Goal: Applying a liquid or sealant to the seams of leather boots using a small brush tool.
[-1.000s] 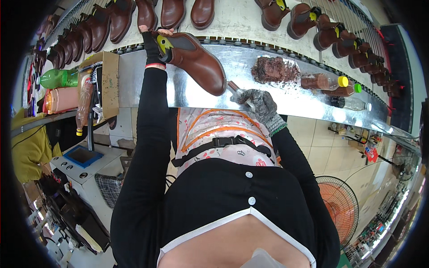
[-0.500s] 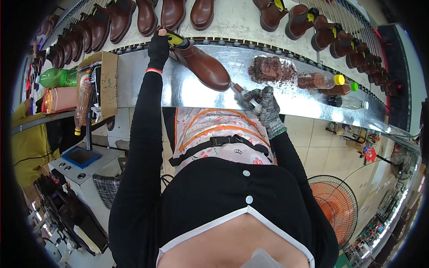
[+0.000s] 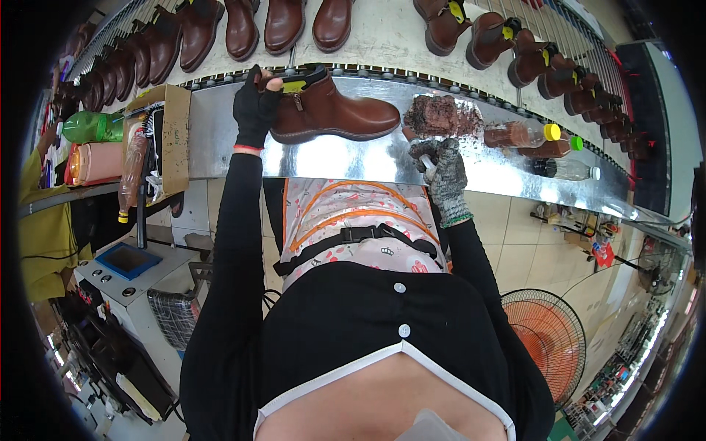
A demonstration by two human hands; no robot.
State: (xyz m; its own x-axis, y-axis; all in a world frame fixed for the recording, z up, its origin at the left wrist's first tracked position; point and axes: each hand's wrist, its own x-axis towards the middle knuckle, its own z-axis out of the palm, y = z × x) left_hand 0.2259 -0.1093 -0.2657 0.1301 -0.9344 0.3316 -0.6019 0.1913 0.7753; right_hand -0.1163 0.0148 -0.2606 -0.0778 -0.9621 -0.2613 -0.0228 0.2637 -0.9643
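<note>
From the head camera, the left hand [image 3: 255, 110], in a black glove, grips the heel and open top of a brown ankle boot [image 3: 331, 110], fingers curled tight around its back edge. The boot lies on the shiny metal worktop [image 3: 353, 158], sole facing the conveyor and toe pointing to the person's right. A second ago it lay slanted with the toe pointing down toward the person; half a second ago it was less slanted; now it sits nearly level along the bench, closer to its far edge. The right hand [image 3: 443, 167], in a grey speckled glove, is closed around a small tool with a pale handle [image 3: 427, 163], held just below a dark brown stained pad [image 3: 441, 116]. That hand has shifted a little to the left and up toward the pad since the earlier frames. To the right of the pad lie a plastic bottle with a yellow cap [image 3: 523, 134] and one with a green cap [image 3: 555, 148]. Beyond the worktop, rows of brown boots [image 3: 287, 26] stand on the conveyor. At the left end stands a cardboard box [image 3: 168, 136], with a green bottle [image 3: 92, 126] beside it.
</note>
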